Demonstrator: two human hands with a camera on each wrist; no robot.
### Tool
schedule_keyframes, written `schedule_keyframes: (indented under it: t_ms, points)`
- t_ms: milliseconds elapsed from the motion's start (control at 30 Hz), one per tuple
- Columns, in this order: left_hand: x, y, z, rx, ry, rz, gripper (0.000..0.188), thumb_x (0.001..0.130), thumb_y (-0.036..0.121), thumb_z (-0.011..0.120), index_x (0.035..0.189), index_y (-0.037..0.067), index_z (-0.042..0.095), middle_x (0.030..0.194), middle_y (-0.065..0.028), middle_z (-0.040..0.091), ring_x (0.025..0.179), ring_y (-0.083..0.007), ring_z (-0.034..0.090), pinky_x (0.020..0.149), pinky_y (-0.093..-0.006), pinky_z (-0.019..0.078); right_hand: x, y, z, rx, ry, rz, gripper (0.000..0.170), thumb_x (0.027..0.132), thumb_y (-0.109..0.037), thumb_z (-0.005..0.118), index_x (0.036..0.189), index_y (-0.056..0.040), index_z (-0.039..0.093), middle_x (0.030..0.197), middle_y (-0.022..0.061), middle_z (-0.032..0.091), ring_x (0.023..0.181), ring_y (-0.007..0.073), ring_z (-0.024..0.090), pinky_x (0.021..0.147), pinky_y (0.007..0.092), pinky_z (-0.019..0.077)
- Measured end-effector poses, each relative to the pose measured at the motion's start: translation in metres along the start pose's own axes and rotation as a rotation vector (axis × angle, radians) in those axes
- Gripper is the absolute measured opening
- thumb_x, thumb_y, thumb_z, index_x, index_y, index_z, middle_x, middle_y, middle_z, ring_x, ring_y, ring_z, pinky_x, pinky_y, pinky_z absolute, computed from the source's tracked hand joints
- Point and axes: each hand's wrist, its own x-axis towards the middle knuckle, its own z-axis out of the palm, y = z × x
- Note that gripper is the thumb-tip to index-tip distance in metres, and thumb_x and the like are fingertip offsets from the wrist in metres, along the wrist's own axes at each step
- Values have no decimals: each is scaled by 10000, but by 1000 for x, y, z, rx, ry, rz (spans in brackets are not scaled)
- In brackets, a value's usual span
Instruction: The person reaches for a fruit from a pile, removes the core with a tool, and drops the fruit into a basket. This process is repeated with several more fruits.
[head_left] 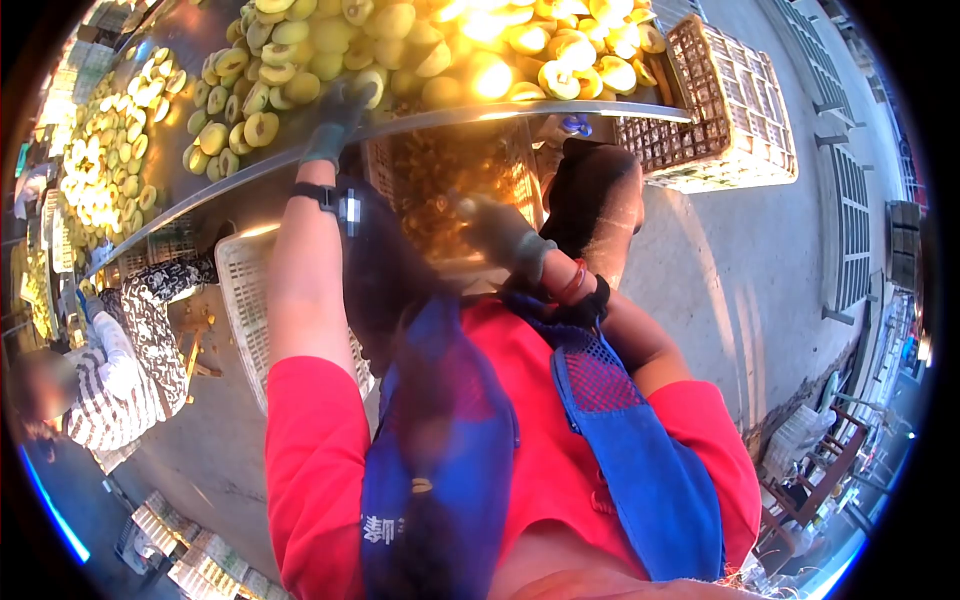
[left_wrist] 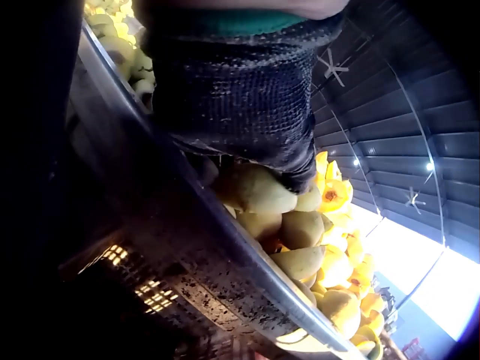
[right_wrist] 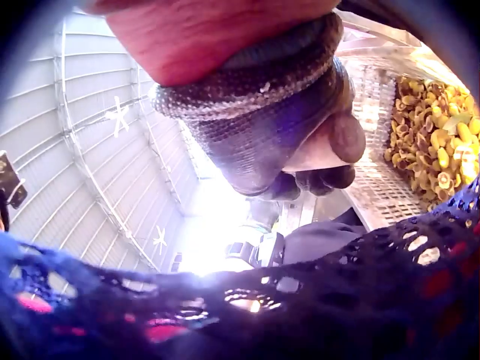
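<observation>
My gloved left hand point(head_left: 340, 112) reaches over the metal rim of the table, its fingers on a halved yellow-green peach point(head_left: 371, 86). In the left wrist view, the dark glove point(left_wrist: 236, 105) bends down over that peach half point(left_wrist: 259, 189) at the edge of the pile. Below the rim, my gloved right hand point(head_left: 500, 230) is held above a crate point(head_left: 380, 165) of yellow-brown pieces. Its fingers and thumb curl round a pale, smooth piece point(right_wrist: 322, 154) in the right wrist view; I cannot tell what kind it is.
Many peach halves point(head_left: 290, 55) cover the table, whose metal rim point(head_left: 500, 116) curves across in front. A white plastic crate point(head_left: 745, 110) stands at the right. Another crate point(head_left: 250, 310) is beside my left arm. Someone in a striped top point(head_left: 115, 390) sits at the left.
</observation>
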Motion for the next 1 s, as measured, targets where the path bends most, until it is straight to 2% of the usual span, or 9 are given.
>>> schedule_keyframes:
  t_ms: [67,167,300,367,533,600,700,800,1000]
  points:
    - [-13,2,-5,-326,1,91,635,812,489,556,1193,-15,495,1027,-142,610,854,-227,600,755,-341,485,-1,5,2,-101,60,-107,217,770,-188,600,928,-53,536,815,117,551,721,276,558,606,365,458]
    - [-57,48,-19,-949,-43,60,535,893,432,467,1196,-9,484,1000,-116,612,766,-192,602,682,-303,496,8,19,16,-117,149,-203,195,776,-182,597,918,-61,541,823,101,562,704,272,566,604,360,466]
    - [-90,95,-39,-1428,-232,-155,566,918,489,406,1212,9,466,1031,-119,617,766,-190,622,635,-254,504,20,-3,-1,28,109,-175,254,759,-199,608,919,-18,529,830,231,608,819,396,594,705,438,469]
    - [-105,108,-39,-1368,-259,-71,622,907,530,397,1223,-3,456,1087,-149,598,795,-206,623,659,-273,519,17,-27,-20,245,122,-126,244,753,-188,618,911,-22,534,828,217,612,809,394,593,693,432,470]
    - [-148,143,-29,-1181,-110,-8,663,895,567,395,1215,-9,465,1121,-174,583,878,-197,608,729,-280,506,19,-60,-33,97,304,-347,207,756,-166,628,886,-31,541,811,202,601,785,390,586,668,387,474]
    - [-160,152,-23,-1187,-55,38,524,933,443,373,1181,-5,485,1086,-151,588,943,-199,582,822,-301,473,17,-66,-33,124,332,-390,214,761,-177,629,887,-31,538,808,212,594,787,392,583,667,388,473]
    - [-177,170,-22,-1078,71,129,391,927,297,383,1155,-5,484,1056,-137,583,970,-214,565,869,-328,455,-1,-87,-43,240,278,-169,232,766,-194,638,892,-35,527,809,215,597,799,408,577,671,413,471]
    - [-187,178,-22,-1110,109,141,407,927,322,387,1148,-5,488,1054,-142,582,958,-218,572,861,-322,460,-1,-78,-27,20,426,-317,159,811,-196,568,910,-72,557,772,125,553,568,317,569,511,396,484]
    - [-195,179,-10,-1052,265,275,452,926,377,389,1129,-11,500,1052,-144,582,941,-218,573,855,-316,456,-5,-80,-21,-222,574,-523,165,806,-148,557,959,-87,555,748,104,522,559,259,565,437,344,481]
